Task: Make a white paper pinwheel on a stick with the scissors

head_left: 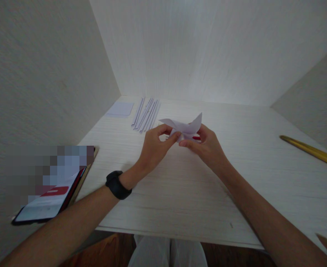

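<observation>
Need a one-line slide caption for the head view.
Left hand and right hand pinch bent white paper over the pale tabletop, with narrow pale strips lying farther back.

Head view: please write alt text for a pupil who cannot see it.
The left hand and right hand hold bent white paper above a pale table. Narrow paper pieces lie farther back, leftward; a yellow object lies right.

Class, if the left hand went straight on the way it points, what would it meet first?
The left hand pinches the white paper; beyond that, likely the right hand first, though depth is unclear.
</observation>
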Demonstrator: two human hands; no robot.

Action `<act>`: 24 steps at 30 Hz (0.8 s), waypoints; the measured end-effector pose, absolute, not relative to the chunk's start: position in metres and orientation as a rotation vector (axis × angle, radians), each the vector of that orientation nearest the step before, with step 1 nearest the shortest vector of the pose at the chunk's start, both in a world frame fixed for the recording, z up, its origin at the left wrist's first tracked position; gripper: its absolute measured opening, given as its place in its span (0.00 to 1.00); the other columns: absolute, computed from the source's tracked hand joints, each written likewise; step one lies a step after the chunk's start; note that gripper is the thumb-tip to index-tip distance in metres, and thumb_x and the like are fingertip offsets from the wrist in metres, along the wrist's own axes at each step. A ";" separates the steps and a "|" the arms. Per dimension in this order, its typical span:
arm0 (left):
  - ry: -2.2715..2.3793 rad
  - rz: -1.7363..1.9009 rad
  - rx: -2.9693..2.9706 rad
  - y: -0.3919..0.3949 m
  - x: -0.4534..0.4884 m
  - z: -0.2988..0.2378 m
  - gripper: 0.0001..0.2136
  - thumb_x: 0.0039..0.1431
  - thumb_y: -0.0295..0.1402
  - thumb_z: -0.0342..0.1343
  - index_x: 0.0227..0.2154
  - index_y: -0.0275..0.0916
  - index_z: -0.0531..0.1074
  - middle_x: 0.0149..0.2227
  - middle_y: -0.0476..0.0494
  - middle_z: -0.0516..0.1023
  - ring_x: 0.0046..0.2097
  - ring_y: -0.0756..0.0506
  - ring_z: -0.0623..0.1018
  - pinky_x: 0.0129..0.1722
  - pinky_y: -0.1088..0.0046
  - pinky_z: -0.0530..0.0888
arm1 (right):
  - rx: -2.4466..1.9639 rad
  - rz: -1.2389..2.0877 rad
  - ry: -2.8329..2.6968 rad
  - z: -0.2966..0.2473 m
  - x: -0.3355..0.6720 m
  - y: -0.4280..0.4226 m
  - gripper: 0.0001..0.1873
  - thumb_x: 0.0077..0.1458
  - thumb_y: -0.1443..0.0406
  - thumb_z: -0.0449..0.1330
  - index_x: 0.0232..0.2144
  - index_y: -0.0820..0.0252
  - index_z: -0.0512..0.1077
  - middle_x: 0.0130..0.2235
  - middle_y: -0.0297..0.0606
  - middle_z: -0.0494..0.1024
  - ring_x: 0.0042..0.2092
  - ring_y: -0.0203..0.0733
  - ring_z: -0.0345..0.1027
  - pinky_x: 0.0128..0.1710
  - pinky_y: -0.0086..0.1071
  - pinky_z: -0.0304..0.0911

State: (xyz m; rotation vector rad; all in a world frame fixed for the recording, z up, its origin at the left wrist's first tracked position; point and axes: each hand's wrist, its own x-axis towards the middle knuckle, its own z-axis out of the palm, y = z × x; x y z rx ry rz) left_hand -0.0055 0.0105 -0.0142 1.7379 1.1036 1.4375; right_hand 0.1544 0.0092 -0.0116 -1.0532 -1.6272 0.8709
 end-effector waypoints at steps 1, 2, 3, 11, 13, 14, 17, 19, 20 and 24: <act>1.097 1.438 1.734 0.011 -0.005 -0.014 0.05 0.53 0.34 0.61 0.27 0.38 0.76 0.29 0.47 0.80 0.34 0.47 0.77 0.38 0.71 0.72 | -1.053 0.874 -1.626 -0.012 0.154 0.009 0.20 0.40 0.56 0.69 0.35 0.56 0.73 0.36 0.35 0.78 0.39 0.43 0.71 0.41 0.38 0.65; 1.092 1.439 1.729 0.011 -0.005 -0.014 0.05 0.53 0.34 0.61 0.26 0.38 0.76 0.29 0.47 0.80 0.34 0.47 0.77 0.38 0.71 0.72 | -1.053 0.876 -1.626 -0.012 0.154 0.009 0.19 0.40 0.56 0.69 0.35 0.56 0.73 0.36 0.35 0.78 0.39 0.42 0.71 0.42 0.38 0.65; 1.089 1.440 1.722 0.011 -0.005 -0.014 0.05 0.53 0.34 0.61 0.26 0.38 0.76 0.29 0.47 0.80 0.34 0.48 0.77 0.39 0.71 0.72 | -1.052 0.875 -1.626 -0.012 0.155 0.009 0.19 0.41 0.56 0.69 0.35 0.56 0.73 0.36 0.35 0.78 0.39 0.42 0.71 0.42 0.38 0.65; 0.997 1.398 1.600 0.012 -0.006 -0.018 0.06 0.53 0.36 0.60 0.27 0.38 0.76 0.30 0.47 0.80 0.35 0.48 0.76 0.40 0.71 0.72 | -1.039 0.887 -1.632 -0.014 0.155 0.010 0.17 0.42 0.57 0.68 0.35 0.57 0.73 0.38 0.35 0.78 0.41 0.43 0.71 0.46 0.41 0.64; 1.000 1.393 1.594 0.012 -0.006 -0.018 0.06 0.53 0.35 0.61 0.27 0.38 0.76 0.30 0.47 0.80 0.35 0.48 0.76 0.40 0.71 0.72 | -1.035 0.891 -1.635 -0.014 0.155 0.010 0.17 0.42 0.57 0.68 0.35 0.57 0.73 0.38 0.36 0.78 0.42 0.43 0.71 0.46 0.41 0.64; 1.007 1.390 1.594 0.012 -0.006 -0.017 0.06 0.53 0.35 0.61 0.27 0.38 0.76 0.30 0.47 0.80 0.35 0.48 0.76 0.40 0.71 0.72 | -1.033 0.893 -1.636 -0.014 0.155 0.010 0.16 0.43 0.57 0.68 0.35 0.57 0.73 0.38 0.36 0.78 0.42 0.43 0.71 0.46 0.41 0.64; 1.020 1.381 1.590 0.011 -0.007 -0.016 0.06 0.53 0.36 0.60 0.27 0.38 0.76 0.31 0.46 0.80 0.35 0.48 0.77 0.41 0.71 0.72 | -1.024 0.895 -1.642 -0.014 0.156 0.010 0.16 0.43 0.58 0.68 0.35 0.57 0.73 0.38 0.36 0.78 0.42 0.43 0.71 0.46 0.41 0.63; 1.020 1.378 1.589 0.011 -0.007 -0.016 0.07 0.53 0.36 0.60 0.27 0.38 0.76 0.31 0.46 0.80 0.36 0.47 0.77 0.41 0.71 0.72 | -1.019 0.899 -1.640 -0.014 0.156 0.010 0.15 0.43 0.58 0.68 0.35 0.57 0.73 0.38 0.36 0.78 0.41 0.42 0.71 0.46 0.40 0.63; 1.020 1.376 1.589 0.011 -0.007 -0.016 0.07 0.53 0.36 0.61 0.27 0.37 0.76 0.31 0.46 0.80 0.36 0.47 0.77 0.41 0.71 0.72 | -1.018 0.904 -1.636 -0.014 0.156 0.010 0.15 0.43 0.58 0.68 0.35 0.57 0.73 0.38 0.36 0.78 0.41 0.42 0.71 0.46 0.40 0.63; 1.030 1.382 1.594 0.011 -0.006 -0.016 0.07 0.53 0.36 0.61 0.27 0.38 0.76 0.31 0.46 0.80 0.35 0.47 0.77 0.41 0.70 0.72 | -1.027 0.915 -1.624 -0.014 0.155 0.010 0.16 0.42 0.58 0.69 0.34 0.57 0.73 0.37 0.35 0.78 0.40 0.42 0.71 0.46 0.40 0.63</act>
